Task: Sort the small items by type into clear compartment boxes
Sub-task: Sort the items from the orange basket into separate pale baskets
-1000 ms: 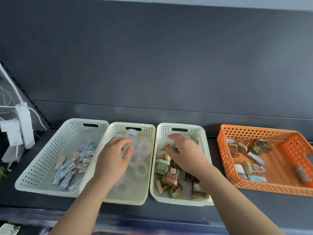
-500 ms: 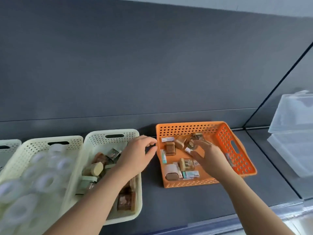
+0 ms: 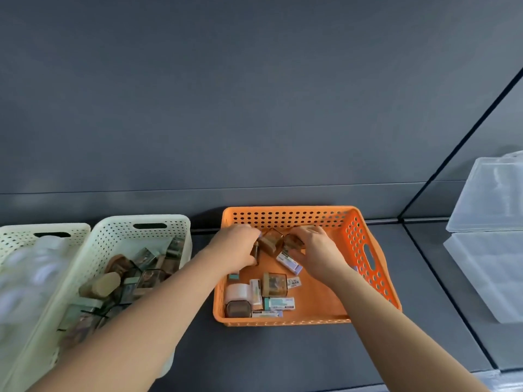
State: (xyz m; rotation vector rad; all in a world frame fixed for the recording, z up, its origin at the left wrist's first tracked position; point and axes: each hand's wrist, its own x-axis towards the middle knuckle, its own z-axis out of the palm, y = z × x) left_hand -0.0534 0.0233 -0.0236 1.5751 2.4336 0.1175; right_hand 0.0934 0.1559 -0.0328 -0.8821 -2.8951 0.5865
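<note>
Left hand curled round amber box, right hand pinching dark box beside it; both in orange basket, near back wall.

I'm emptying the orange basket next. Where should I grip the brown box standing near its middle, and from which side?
Likely from above, pinching its far and near walls near the top. The brown box stands upright with its top clear; a slim packet lies close on its left and a white label on its right, so those sides look crowded.
</note>
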